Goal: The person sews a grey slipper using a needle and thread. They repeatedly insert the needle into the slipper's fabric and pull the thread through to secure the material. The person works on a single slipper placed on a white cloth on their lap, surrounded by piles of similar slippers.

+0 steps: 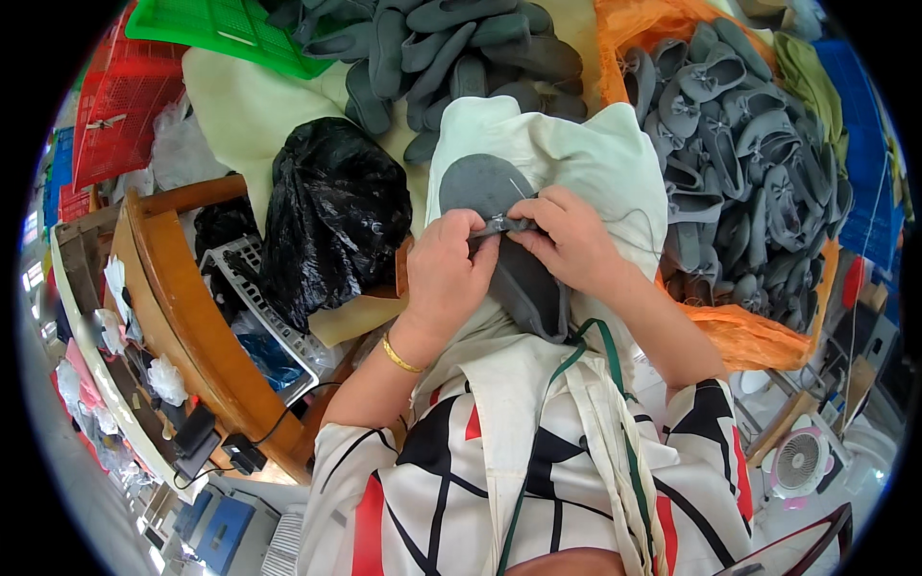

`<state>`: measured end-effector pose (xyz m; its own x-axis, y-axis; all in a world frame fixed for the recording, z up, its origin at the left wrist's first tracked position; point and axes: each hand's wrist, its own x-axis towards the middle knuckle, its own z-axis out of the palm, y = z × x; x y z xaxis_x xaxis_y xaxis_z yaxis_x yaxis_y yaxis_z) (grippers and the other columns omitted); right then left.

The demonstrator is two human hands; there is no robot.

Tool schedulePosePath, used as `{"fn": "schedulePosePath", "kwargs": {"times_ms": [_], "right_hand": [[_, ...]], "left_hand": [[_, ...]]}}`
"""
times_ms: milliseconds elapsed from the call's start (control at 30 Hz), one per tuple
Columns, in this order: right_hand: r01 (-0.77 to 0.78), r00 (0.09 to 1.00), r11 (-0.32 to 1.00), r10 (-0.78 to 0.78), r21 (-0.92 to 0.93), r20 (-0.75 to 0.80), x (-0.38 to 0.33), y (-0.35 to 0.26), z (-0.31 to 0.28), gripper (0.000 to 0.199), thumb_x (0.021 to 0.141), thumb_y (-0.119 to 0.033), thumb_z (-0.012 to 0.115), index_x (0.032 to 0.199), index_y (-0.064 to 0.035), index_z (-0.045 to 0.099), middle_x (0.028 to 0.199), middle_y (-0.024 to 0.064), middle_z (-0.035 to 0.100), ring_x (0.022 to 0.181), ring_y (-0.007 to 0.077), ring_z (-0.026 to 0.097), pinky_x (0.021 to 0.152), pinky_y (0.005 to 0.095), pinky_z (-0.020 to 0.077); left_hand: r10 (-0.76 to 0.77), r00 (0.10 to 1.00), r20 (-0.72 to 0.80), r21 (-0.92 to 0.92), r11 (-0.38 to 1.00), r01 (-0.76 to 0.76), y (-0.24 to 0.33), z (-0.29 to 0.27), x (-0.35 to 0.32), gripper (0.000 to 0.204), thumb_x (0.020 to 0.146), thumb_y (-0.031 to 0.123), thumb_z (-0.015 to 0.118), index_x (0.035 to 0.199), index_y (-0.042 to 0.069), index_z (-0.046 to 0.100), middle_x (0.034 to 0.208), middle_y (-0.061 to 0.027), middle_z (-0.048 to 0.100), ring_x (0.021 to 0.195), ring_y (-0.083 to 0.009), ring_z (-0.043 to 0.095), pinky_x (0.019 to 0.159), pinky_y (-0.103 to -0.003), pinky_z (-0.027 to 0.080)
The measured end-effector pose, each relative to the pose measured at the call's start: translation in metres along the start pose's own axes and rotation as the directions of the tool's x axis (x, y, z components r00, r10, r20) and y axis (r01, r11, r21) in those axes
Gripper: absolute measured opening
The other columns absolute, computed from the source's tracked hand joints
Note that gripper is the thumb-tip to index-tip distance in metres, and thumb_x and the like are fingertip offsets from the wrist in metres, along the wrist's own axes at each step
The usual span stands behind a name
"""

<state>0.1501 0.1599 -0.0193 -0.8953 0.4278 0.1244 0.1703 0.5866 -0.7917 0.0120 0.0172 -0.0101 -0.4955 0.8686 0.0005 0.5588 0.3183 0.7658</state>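
Lap, nearest: a cream cloth (586,158) spread over the knees, serving as work surface.

Left hand (444,274): clenched around the heel end of a grey felt slipper (499,235), holding it steady on the cloth; gold bangle (399,356) at the wrist.

Right hand (569,235): fingertips pinched at the slipper's top edge, on a small grey trim piece, probably a bow, though it is too small to tell for sure. A thin thread (634,216) trails from the pinch point to the right over the cloth.

Progress, as judged: this slipper appears to be mid-stitch, the trim not yet fully fixed, since both hands grip it at that spot and the thread is uncut.

Left, near: wooden desk (182,298) with a curved edge; a black plastic bag (331,211) leaning on a white wire basket (254,288).

Right, further: orange sack (759,341) packed with grey slippers bearing bows (740,144), seemingly the finished lot, a large one.

Far, top centre: heap of plain grey slippers (451,53) without visible bows, likely waiting; it looks smaller than the sack's load.

Far left: green crate (226,29), red crate (120,106).
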Motion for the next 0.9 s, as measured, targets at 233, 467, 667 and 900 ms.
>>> {"fn": "schedulePosePath", "kwargs": {"times_ms": [233,467,667,900], "right_hand": [[0.004,1.0,1.0,-0.004,-0.021,-0.019,0.003,-0.001,0.001,0.029,0.076,-0.007,0.074,0.104,-0.0078,0.066,0.084,0.0092,0.056,0.08,0.0294,0.058,0.067,0.0394,0.0479],[0.041,0.996,0.999,-0.044,-0.031,-0.079,0.005,0.0,0.005,0.029,0.074,-0.005,0.074,0.102,-0.0083,0.067,0.082,0.0085,0.056,0.076,0.0281,0.059,0.062,0.0379,0.0489],[-0.066,0.994,0.998,0.067,-0.014,0.086,0.006,0.002,-0.003,0.023,0.076,-0.007,0.071,0.099,-0.008,0.066,0.083,0.0089,0.058,0.075,0.029,0.06,0.062,0.0381,0.0489],[-0.229,0.965,0.971,0.218,0.066,0.146,0.015,-0.006,-0.008,0.015,0.084,-0.015,0.069,0.094,-0.0051,0.064,0.081,0.0113,0.058,0.075,0.0311,0.06,0.065,0.0399,0.0482]], "left_hand": [[0.079,0.995,-0.069,-0.043,0.996,-0.082,-0.011,0.006,-0.002,0.024,0.081,0.009,0.073,0.103,0.006,0.062,0.083,-0.0105,0.063,0.075,-0.0299,0.061,0.065,-0.039,0.049],[0.038,0.992,-0.117,-0.144,0.988,-0.055,-0.009,0.01,-0.001,0.019,0.08,0.008,0.074,0.096,0.005,0.065,0.078,-0.0104,0.064,0.069,-0.0286,0.062,0.06,-0.037,0.049],[-0.196,0.981,0.004,-0.354,0.917,0.185,-0.005,0.013,-0.005,0.011,0.081,0.007,0.072,0.09,0.003,0.068,0.076,-0.0092,0.065,0.062,-0.0204,0.06,0.057,-0.031,0.048],[-0.357,0.898,0.258,-0.527,0.727,0.441,-0.001,0.001,0.007,0.013,0.087,0.012,0.071,0.092,0.0,0.068,0.074,0.0008,0.065,0.062,-0.0036,0.054,0.056,-0.022,0.044]]}}
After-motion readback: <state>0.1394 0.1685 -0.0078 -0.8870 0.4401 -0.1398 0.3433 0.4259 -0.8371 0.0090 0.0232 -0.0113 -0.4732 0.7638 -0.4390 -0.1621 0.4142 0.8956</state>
